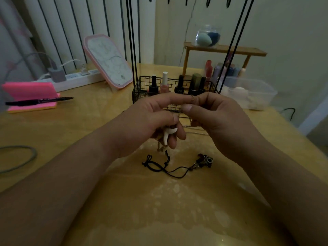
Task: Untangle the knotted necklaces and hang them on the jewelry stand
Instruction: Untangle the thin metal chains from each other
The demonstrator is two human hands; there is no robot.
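Observation:
My left hand (150,121) grips a bundle of thin chain with a white tooth-shaped pendant (167,134) hanging between its fingers. My right hand (218,119) pinches the same fine chain (195,127) close to the left fingertips, just above the table. A black cord necklace (165,166) with a dark metal charm (204,161) lies loose on the table below both hands. The black jewelry stand (132,41) rises behind the hands, with its wire basket base (140,93) and hooks at the top edge.
Nail polish bottles (165,82) stand in the wire basket. A pink mirror (108,61), a power strip (71,80), a pink notepad with a pen (35,101), a wooden shelf (225,48) with a sponge jar and a clear plastic box (248,93) surround the yellow table (159,201).

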